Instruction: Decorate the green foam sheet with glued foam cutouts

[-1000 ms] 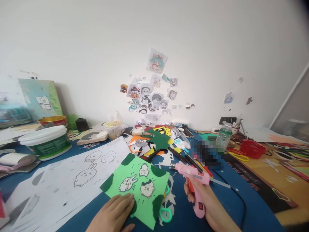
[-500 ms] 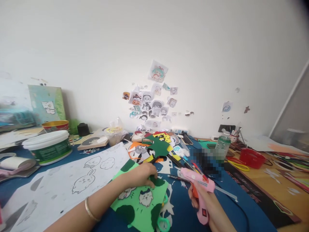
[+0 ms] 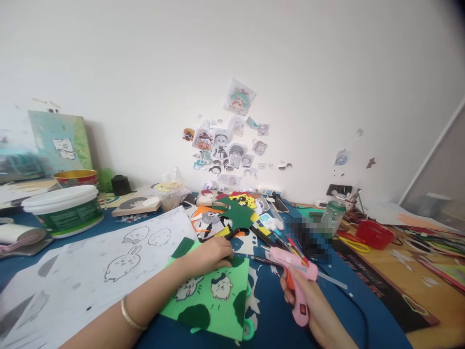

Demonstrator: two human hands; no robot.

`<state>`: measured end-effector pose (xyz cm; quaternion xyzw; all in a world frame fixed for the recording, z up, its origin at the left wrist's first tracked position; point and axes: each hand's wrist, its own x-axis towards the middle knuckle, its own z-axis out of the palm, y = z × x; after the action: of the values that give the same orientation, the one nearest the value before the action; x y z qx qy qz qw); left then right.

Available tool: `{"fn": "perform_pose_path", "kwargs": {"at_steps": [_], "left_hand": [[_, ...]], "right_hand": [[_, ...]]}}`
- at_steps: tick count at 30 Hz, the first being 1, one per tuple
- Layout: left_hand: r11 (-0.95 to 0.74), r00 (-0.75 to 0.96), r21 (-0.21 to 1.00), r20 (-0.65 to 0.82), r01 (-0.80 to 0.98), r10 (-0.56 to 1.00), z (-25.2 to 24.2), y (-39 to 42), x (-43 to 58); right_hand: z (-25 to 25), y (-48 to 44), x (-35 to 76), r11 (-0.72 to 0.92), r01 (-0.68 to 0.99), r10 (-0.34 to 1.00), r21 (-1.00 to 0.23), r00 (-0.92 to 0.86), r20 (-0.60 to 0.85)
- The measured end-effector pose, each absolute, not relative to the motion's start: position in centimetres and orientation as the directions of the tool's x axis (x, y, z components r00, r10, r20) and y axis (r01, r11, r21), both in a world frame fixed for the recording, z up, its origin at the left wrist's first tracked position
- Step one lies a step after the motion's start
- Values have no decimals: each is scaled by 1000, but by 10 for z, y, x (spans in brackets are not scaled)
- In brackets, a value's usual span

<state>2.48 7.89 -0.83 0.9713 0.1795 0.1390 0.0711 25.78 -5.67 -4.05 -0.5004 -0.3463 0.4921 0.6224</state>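
Speaker 1: Where is the light green rectangular foam sheet (image 3: 218,303)?
Speaker 2: On the blue table (image 3: 273,315). The left hand (image 3: 212,254) rests curled on its twelve o'clock edge; I cannot tell if it grips anything.
Speaker 1: And the right hand (image 3: 317,315)?
Speaker 2: At three o'clock, wrapped around a pink plastic glue gun (image 3: 297,290).

No legible txt anywhere; white print on green tub (image 3: 65,216) too blurry.

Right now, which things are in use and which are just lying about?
In use: left hand resting on the green card; right hand gripping the pink glue gun.
Lying about: white tub, bunny sketch sheet, green bottle, red bowl, green scissors partly under the card.
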Motion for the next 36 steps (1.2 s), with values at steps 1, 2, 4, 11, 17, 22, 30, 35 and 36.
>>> {"fn": "perform_pose_path", "kwargs": {"at_steps": [1,2,4,11,17,22,30,35,36], "left_hand": [[-932,901,186,256,310,351,-5,74,25],[-941,909,200,267,274,321,-2,67,26],[-947,935,285,270,151,230,5,53,28],[-841,974,537,218,-63,66,4,26,35],[-884,964,464,254,-50,79,-2,27,39],[-890,890,356,246,285,383,24,40,12],[-202,231,219,-112,955,967,33,61,-75],[-195,217,163,-129,967,968,25,30,-79],[-168,183,120,-130,979,974,24,23,-79]], "right_hand": [[-40,-57,258,11,-262,958,-965,280,-65],[-40,-57,259,9,-257,956,-966,285,-67],[-40,-58,261,8,-256,954,-967,290,-69],[-37,-62,266,22,-289,969,-957,243,-52],[-33,-64,264,21,-275,965,-961,256,-52],[-38,-61,265,11,-270,945,-963,317,-78],[-40,-30,261,158,51,875,-986,456,164],[-37,-8,243,82,169,854,-982,497,157],[-38,-6,240,72,177,857,-982,492,151]]}}
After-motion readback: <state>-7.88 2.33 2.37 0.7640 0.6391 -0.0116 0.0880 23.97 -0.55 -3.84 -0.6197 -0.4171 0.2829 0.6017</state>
